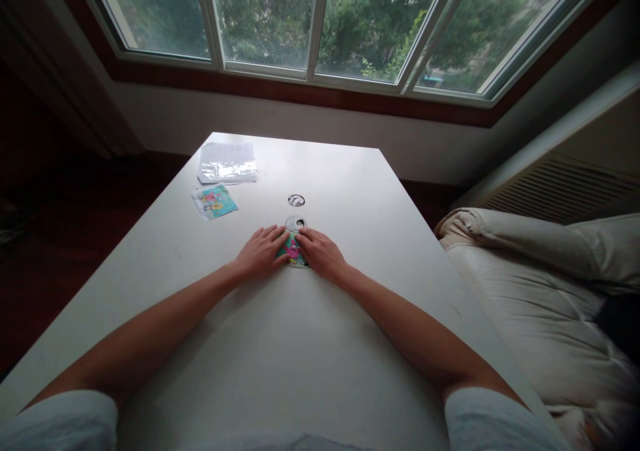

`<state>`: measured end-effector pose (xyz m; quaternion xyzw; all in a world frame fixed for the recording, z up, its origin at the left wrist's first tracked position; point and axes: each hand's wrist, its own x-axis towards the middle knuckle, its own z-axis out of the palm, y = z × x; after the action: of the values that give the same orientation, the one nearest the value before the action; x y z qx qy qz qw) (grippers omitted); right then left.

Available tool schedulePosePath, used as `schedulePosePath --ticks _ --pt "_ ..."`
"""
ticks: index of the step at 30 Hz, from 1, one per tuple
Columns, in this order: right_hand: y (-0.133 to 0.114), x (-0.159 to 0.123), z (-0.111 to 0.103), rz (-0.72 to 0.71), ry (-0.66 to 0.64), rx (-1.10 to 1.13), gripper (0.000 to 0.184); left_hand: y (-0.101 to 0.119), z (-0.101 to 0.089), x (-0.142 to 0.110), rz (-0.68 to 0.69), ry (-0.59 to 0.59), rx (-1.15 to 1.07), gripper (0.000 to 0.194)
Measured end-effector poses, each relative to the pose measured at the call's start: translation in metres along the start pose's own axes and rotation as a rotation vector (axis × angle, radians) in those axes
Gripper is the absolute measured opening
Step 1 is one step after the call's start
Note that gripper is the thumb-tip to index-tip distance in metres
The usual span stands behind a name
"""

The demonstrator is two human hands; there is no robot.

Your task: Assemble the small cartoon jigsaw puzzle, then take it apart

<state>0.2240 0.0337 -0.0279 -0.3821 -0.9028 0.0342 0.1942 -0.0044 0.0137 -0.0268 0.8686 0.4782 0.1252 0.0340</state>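
Observation:
A small picture card in green and pink lies flat on the white table. My left hand rests on its left side, fingers stretched out with the thumb across the card. On its right side lies my right hand, its fingers extended over the card's upper right edge. Part of the card is hidden beneath both hands. Just beyond the fingertips is a pale round ring-like object with a small dark opening; its kind is unclear.
Farther up the white table is a dark-rimmed round piece. At the far left lie a blue picture sheet and clear plastic sleeves with papers. A cream padded seat stands right of the table, below a window.

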Motion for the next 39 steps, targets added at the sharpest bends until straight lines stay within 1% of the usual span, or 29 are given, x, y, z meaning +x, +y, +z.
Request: schedulePosePath --ticks 2,4,5,8,12,15,19,22,24,27,29,31,34,39 --pt "-0.006 -0.003 -0.001 0.018 0.011 -0.041 0.039 -0.005 0.003 0.001 -0.016 -0.046 0.000 0.066" --pt "-0.013 -0.007 0.001 0.028 0.002 -0.064 0.055 -0.007 0.004 0.001 -0.015 -0.090 0.004 0.068" --pt "-0.016 -0.010 0.003 0.032 -0.011 -0.065 0.059 -0.007 0.003 0.001 -0.011 -0.106 0.006 0.068" --pt "-0.022 -0.015 0.011 0.024 -0.072 -0.055 0.063 -0.005 0.004 -0.002 -0.008 -0.115 0.017 0.067" --pt "-0.022 -0.017 0.016 0.023 -0.131 -0.037 0.068 -0.004 0.009 -0.009 -0.008 -0.105 0.023 0.068" --pt "-0.021 -0.018 0.012 0.019 -0.188 -0.035 0.073 -0.005 0.010 -0.012 0.009 -0.108 0.025 0.070" --pt "-0.017 -0.025 0.001 -0.001 -0.269 -0.051 0.082 -0.005 0.010 -0.014 -0.007 -0.121 0.046 0.071" --pt "-0.007 -0.033 -0.007 0.015 -0.293 -0.070 0.083 -0.003 0.009 -0.015 -0.015 -0.124 0.062 0.071" --pt "0.001 -0.037 -0.011 0.046 -0.298 -0.086 0.083 -0.001 0.007 -0.015 -0.008 -0.102 0.062 0.070" --pt "0.008 -0.040 -0.013 0.059 -0.310 -0.097 0.082 0.004 0.003 -0.015 0.049 -0.056 0.044 0.064" --pt "0.010 -0.040 -0.012 0.059 -0.308 -0.098 0.082 0.008 0.001 -0.016 0.098 -0.050 0.027 0.059" --pt "0.009 -0.040 -0.012 0.064 -0.301 -0.095 0.081 0.012 0.001 -0.018 0.130 -0.075 0.008 0.061" --pt "0.009 -0.040 -0.010 0.069 -0.292 -0.091 0.079 0.016 0.001 -0.020 0.155 -0.133 -0.004 0.071" --pt "0.008 -0.040 -0.007 0.086 -0.260 -0.073 0.075 0.017 0.001 -0.020 0.155 -0.185 0.014 0.078"
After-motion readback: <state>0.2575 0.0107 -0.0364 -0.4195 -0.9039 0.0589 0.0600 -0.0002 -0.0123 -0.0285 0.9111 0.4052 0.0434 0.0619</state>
